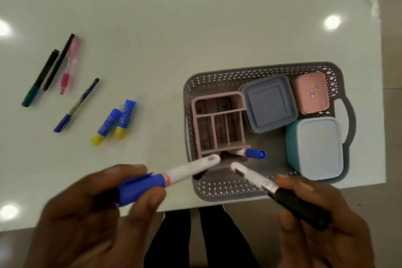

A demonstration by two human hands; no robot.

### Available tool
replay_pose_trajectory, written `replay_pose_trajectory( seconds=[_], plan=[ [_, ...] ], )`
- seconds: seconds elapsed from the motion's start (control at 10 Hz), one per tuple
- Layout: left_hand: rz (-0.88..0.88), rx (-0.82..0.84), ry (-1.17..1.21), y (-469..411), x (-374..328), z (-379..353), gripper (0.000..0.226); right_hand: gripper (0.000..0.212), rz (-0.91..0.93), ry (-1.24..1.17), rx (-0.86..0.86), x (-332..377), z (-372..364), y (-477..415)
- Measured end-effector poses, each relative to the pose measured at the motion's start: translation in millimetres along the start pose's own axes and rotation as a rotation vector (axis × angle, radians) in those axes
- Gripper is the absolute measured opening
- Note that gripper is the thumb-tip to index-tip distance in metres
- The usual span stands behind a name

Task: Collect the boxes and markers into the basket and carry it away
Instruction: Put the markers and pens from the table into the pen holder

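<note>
The left hand (pixel 87 213) pinches a blue-capped whiteboard marker (pixel 169 177) between thumb and fingers. The right hand (pixel 322 224) grips a black-capped marker (pixel 261 183) the same way. Both white barrels point over the near rim of the grey lattice basket (pixel 228 192).

To do this well, lower each marker into the open floor beside the pink divided organiser (pixel 217 124), alongside the blue-capped marker (pixel 253 153) already lying there.

The basket also holds a grey-blue box (pixel 268 104), a teal box (pixel 315 148) and a pink box (pixel 312 93), whose small sticker is too blurred to read.

Still out on the white table (pixel 195 39), well to the left, are two glue sticks (pixel 125 119), a green marker (pixel 40 78) and three pens (pixel 76 106).
</note>
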State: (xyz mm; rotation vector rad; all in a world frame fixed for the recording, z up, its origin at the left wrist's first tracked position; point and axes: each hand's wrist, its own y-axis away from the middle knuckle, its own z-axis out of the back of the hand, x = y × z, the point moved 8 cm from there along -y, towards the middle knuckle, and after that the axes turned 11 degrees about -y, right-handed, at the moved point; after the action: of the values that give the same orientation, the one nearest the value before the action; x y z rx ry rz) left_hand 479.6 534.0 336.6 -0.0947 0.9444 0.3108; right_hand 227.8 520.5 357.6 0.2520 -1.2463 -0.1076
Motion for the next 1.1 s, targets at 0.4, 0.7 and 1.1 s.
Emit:
replay_pose_trajectory(
  seconds=[0.4, 0.7, 1.1],
  plan=[
    [-0.460, 0.249, -0.344, 26.4, -17.7, -111.2, 0.015, 0.030, 0.189, 0.295, -0.221, -76.1, -2.8, -3.3],
    [-0.557, 0.493, -0.620, 30.1, -12.9, -139.3, 0.049, 0.050, 0.213, 0.298, -0.071, -82.3, 8.9, -16.7],
    [-0.485, 0.578, -0.645, 16.4, -12.5, -145.4, 0.048, 0.036, 0.221, 0.430, 0.171, -106.2, -13.8, -19.3]
  ],
)
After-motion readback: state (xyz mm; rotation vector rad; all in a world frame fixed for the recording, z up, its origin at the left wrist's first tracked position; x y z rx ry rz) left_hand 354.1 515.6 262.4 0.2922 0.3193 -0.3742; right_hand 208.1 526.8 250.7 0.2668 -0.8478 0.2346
